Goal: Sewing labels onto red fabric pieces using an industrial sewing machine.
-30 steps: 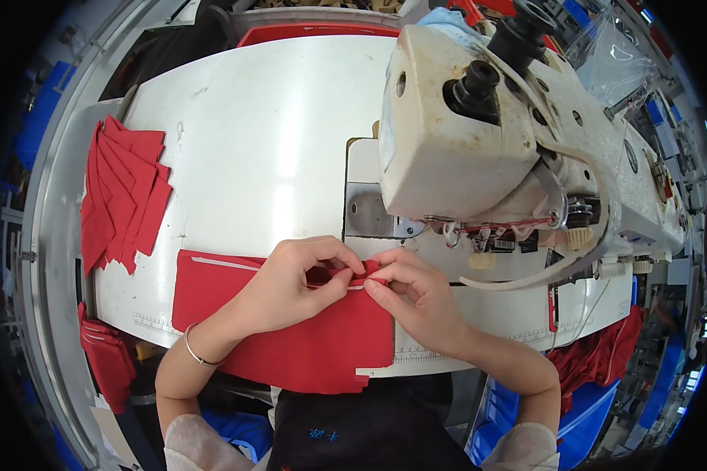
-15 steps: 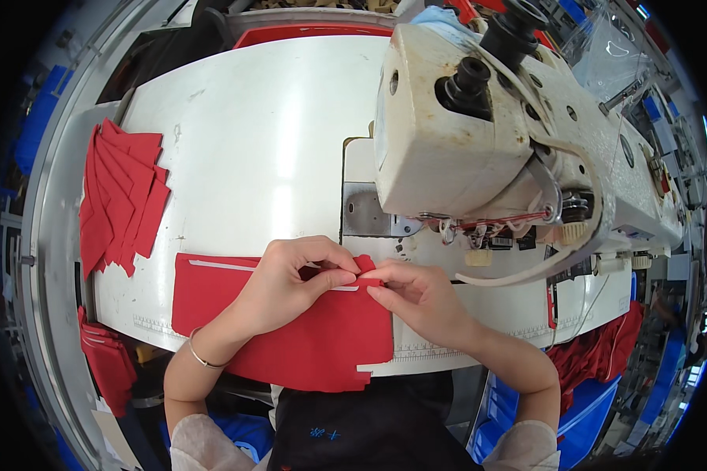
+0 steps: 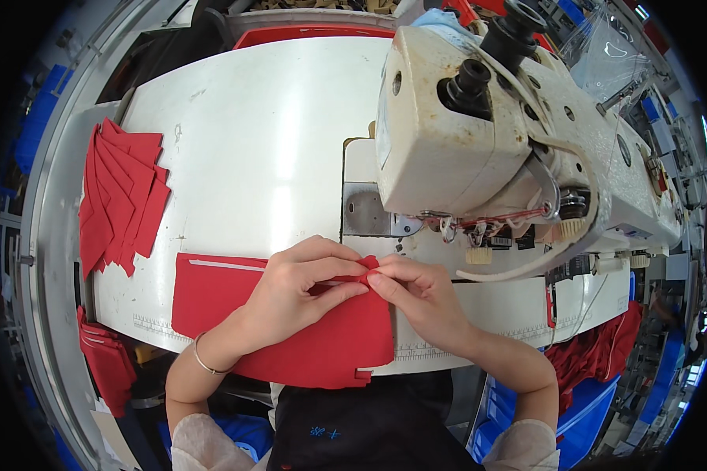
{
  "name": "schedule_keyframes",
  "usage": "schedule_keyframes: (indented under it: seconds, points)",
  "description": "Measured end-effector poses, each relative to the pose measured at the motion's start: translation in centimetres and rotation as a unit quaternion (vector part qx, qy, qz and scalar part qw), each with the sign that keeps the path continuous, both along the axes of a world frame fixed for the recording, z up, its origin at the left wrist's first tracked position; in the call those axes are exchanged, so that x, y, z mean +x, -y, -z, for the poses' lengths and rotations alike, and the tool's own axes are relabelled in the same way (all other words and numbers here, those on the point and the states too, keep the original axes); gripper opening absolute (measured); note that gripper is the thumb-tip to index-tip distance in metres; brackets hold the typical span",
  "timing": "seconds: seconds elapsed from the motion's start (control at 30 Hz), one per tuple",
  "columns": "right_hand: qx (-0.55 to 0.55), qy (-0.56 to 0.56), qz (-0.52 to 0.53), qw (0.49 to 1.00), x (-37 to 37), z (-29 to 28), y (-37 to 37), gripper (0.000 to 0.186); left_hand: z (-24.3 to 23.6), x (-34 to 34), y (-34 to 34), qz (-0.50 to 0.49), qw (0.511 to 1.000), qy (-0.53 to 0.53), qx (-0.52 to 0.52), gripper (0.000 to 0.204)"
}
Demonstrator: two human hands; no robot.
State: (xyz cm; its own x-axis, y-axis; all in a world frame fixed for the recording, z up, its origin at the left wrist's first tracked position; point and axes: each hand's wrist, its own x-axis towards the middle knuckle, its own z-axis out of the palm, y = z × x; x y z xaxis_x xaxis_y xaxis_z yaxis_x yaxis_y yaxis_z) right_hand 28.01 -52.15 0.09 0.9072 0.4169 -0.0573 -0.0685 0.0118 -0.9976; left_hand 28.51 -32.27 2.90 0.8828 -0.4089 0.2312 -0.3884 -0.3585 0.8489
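A red fabric piece (image 3: 330,345) with a pale strip along its upper edge lies on the white table, its lower part hanging over the front edge. My left hand (image 3: 310,282) pinches a fold at its upper edge between thumb and fingers. Right beside it, my right hand (image 3: 416,294) pinches the same fold, the fingertips of both hands nearly touching. The fingers hide most of the small fold. Just beyond my hands stands a white sewing machine (image 3: 448,133), its metal plate (image 3: 365,208) set in the table and red thread near its needle area.
Fanned red fabric pieces (image 3: 123,196) lie at the table's left. More red pieces (image 3: 106,361) hang below the left edge. A blue bin (image 3: 589,420) with red fabric (image 3: 605,345) stands at lower right. A ruler scale (image 3: 424,351) runs along the table's front edge.
My right hand has shifted slightly left and up, its fingers now closer to my left hand's. My left fingertips have moved a little right. The fabric's lower edge has risen slightly.
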Motion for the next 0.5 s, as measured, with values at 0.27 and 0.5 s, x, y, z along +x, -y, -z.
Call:
schedule_keyframes:
  seconds: [0.27,0.5]
  points:
    - [0.043,-0.078,-0.027,0.996,-0.23,-0.85,-0.21,0.01,-0.22,0.3,-0.49,0.005,0.993,-0.112,-0.034,0.016]
    - [0.017,-0.051,-0.056,0.997,0.16,-0.49,0.42,0.016,-0.66,-0.07,0.0,-0.03,0.984,-0.17,-0.053,0.017]
